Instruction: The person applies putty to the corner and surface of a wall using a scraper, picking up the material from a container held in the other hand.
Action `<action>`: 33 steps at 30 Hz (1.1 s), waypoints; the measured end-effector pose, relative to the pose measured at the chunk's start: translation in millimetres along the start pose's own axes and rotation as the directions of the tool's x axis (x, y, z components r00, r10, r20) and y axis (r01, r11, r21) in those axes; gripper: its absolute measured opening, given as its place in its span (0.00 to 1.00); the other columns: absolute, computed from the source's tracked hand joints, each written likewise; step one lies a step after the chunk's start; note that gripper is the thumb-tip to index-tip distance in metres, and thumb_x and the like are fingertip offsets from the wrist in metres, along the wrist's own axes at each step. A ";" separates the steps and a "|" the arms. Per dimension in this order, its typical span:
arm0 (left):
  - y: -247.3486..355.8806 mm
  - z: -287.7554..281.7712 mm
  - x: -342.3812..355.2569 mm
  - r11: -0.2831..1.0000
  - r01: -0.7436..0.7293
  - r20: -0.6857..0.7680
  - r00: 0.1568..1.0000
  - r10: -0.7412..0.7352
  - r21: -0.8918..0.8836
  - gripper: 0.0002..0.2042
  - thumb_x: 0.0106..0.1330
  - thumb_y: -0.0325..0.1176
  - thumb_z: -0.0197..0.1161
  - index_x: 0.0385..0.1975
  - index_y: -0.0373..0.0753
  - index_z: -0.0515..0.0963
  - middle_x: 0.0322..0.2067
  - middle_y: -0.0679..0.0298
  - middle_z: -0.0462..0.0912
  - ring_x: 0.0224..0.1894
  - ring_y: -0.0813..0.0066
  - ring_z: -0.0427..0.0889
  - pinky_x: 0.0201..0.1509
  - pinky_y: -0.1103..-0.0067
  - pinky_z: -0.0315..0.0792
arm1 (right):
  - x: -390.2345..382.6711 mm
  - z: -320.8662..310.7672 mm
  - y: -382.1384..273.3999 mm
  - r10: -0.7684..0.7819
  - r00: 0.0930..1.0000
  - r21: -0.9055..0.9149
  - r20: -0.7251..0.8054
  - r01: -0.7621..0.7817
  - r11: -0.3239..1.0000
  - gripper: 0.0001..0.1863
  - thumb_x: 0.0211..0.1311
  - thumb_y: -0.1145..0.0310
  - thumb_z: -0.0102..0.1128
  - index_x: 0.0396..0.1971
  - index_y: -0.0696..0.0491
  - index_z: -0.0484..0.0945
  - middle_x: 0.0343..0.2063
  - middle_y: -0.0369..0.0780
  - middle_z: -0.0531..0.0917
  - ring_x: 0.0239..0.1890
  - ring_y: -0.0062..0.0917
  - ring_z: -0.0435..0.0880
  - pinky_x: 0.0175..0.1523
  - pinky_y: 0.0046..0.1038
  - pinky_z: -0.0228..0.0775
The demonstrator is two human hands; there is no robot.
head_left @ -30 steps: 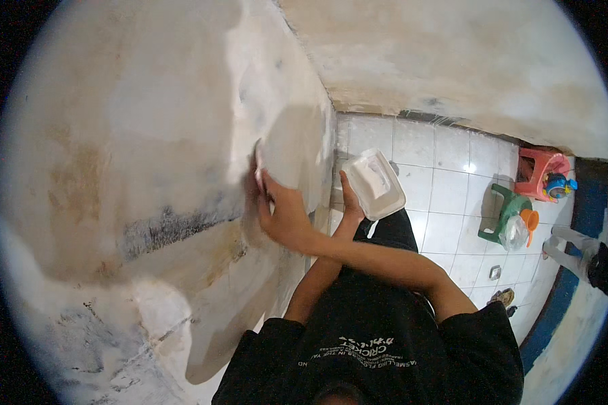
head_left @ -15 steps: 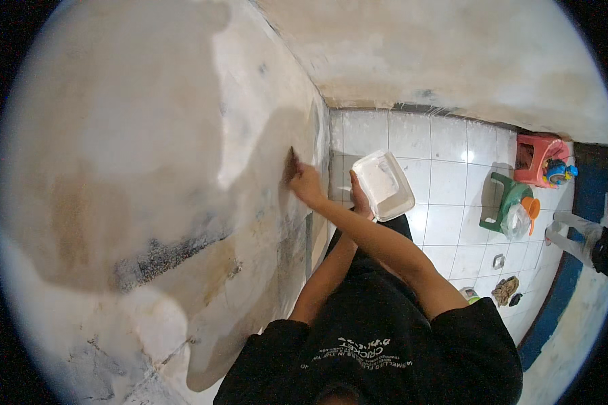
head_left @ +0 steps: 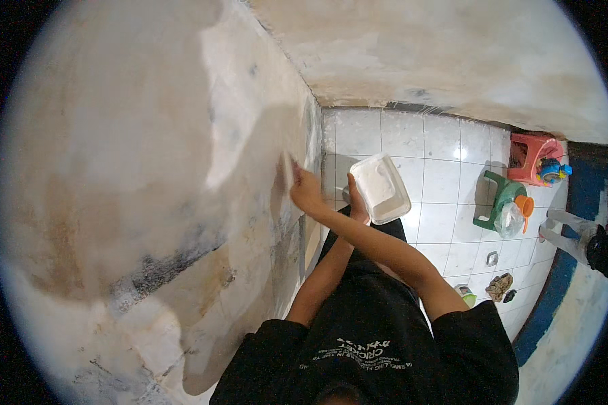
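Note:
My right hand [head_left: 304,189] reaches across to the patchy, stained wall [head_left: 135,135] on my left, closed on a thin flat blade-like tool [head_left: 290,165], slightly blurred against the plaster. My left hand [head_left: 358,201], below the crossing right forearm, grips the side of a white rectangular plastic tub [head_left: 386,185] with pale white material inside.
A second wall [head_left: 439,54] meets the first at a corner above tiled floor [head_left: 439,175]. Toward the right stand a red stool [head_left: 532,147] with a blue object, a green stool [head_left: 486,209] with an orange dipper and plastic bag, a crumpled cloth [head_left: 498,287], and another person's legs [head_left: 561,229].
My right hand moved rightward along the wall toward the corner over the last second, with the tool still in it. The tub shifted slightly right, held in my left hand.

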State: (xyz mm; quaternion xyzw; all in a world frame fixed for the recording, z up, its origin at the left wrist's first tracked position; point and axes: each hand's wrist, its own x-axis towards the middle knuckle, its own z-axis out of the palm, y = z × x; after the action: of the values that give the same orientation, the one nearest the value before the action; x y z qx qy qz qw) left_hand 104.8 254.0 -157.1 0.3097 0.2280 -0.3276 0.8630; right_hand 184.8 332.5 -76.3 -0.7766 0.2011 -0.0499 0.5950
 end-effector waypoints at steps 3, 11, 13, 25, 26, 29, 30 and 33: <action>4.1 -28.9 12.8 0.999 -0.009 0.134 0.991 0.016 -0.052 0.41 0.61 0.71 0.37 0.62 0.41 0.59 0.57 0.55 0.68 0.57 0.59 0.70 0.60 0.62 0.67 | -49.3 32.5 -40.3 -0.035 0.981 -0.011 0.191 0.038 0.999 0.15 0.55 0.78 0.45 0.42 0.62 0.75 0.29 0.58 0.77 0.33 0.53 0.77 0.39 0.42 0.69; 9.7 -15.9 13.5 0.979 0.042 0.192 0.981 -0.002 -0.201 0.39 0.63 0.68 0.36 0.62 0.40 0.60 0.56 0.55 0.69 0.57 0.60 0.71 0.60 0.65 0.66 | -87.7 -121.3 -131.0 -0.296 0.955 -0.107 -0.015 0.293 0.950 0.17 0.55 0.80 0.53 0.47 0.60 0.74 0.35 0.50 0.81 0.36 0.32 0.81 0.43 0.28 0.71; 17.0 8.5 6.3 0.982 0.024 0.184 0.983 0.012 -0.189 0.38 0.64 0.68 0.36 0.62 0.40 0.61 0.56 0.55 0.69 0.57 0.60 0.71 0.60 0.65 0.66 | -71.0 -160.9 -100.9 -0.204 0.978 0.153 -0.050 0.209 0.966 0.16 0.55 0.81 0.53 0.46 0.60 0.74 0.38 0.49 0.80 0.39 0.30 0.81 0.45 0.28 0.71; 89.5 75.0 -24.0 0.999 -0.053 0.153 0.987 0.053 -0.003 0.35 0.67 0.64 0.33 0.60 0.40 0.63 0.53 0.55 0.71 0.55 0.58 0.71 0.60 0.64 0.67 | -5.6 -214.4 -52.4 0.011 0.994 -0.472 0.104 0.040 0.881 0.10 0.49 0.79 0.48 0.34 0.65 0.71 0.23 0.60 0.77 0.28 0.55 0.78 0.35 0.47 0.71; 90.1 76.3 -23.5 0.998 -0.057 0.138 0.989 0.056 0.004 0.35 0.67 0.64 0.33 0.59 0.40 0.63 0.53 0.55 0.72 0.55 0.58 0.72 0.60 0.63 0.67 | -5.1 -210.9 -51.9 0.029 0.993 -0.481 0.112 0.029 0.876 0.10 0.49 0.79 0.49 0.34 0.65 0.71 0.23 0.60 0.77 0.28 0.55 0.78 0.35 0.46 0.71; 91.4 75.5 -18.0 0.998 -0.066 0.139 0.988 0.065 0.002 0.36 0.66 0.66 0.33 0.59 0.39 0.64 0.52 0.55 0.73 0.54 0.59 0.73 0.59 0.65 0.68 | 0.6 -207.9 -51.3 -0.013 0.992 -0.420 0.129 0.067 0.905 0.09 0.49 0.79 0.50 0.33 0.65 0.71 0.25 0.59 0.78 0.29 0.55 0.78 0.36 0.44 0.72; 93.0 71.4 -14.6 0.998 -0.069 0.169 0.983 0.070 -0.011 0.37 0.65 0.67 0.33 0.59 0.39 0.64 0.52 0.56 0.73 0.54 0.61 0.74 0.58 0.66 0.70 | 3.8 -209.5 -50.8 -0.046 0.989 -0.370 0.139 0.094 0.924 0.09 0.49 0.79 0.51 0.33 0.64 0.71 0.25 0.59 0.78 0.30 0.55 0.78 0.36 0.44 0.72; 94.7 64.9 -6.2 0.996 -0.061 0.132 0.989 0.071 -0.071 0.37 0.65 0.66 0.33 0.58 0.39 0.65 0.52 0.55 0.73 0.53 0.60 0.73 0.58 0.66 0.68 | 10.5 -210.8 -53.7 -0.024 0.988 -0.338 0.153 0.075 0.938 0.09 0.49 0.79 0.51 0.32 0.64 0.72 0.26 0.59 0.78 0.31 0.54 0.79 0.35 0.40 0.72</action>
State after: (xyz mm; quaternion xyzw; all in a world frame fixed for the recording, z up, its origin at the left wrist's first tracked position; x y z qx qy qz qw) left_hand 179.8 268.5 -71.2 0.2653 0.1698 -0.3112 0.8966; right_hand 141.2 149.4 33.2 -0.8747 0.1427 0.0282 0.4624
